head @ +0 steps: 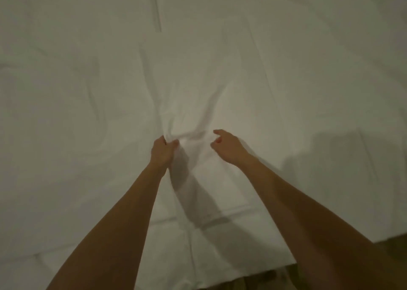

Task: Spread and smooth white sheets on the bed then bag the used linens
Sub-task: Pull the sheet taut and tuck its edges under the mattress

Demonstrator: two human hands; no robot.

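Across the whole bed lies the white sheet (220, 69), soft matte cotton crossed by long pressed fold lines and shallow wrinkles. Near its middle the left hand (161, 152) pinches a bunched ridge of fabric between thumb and curled fingers, creases fanning outward from the grip. Just beside it, the right hand (228, 147) hovers with loosely curled fingers, holding nothing.

**A bedroom, seen from the bedside**

A bed (66, 234) fills nearly the whole view, covered by a creased white sheet (220, 58) under dim, warm light. A strip of dark floor (242, 283) shows past the bed's near edge.
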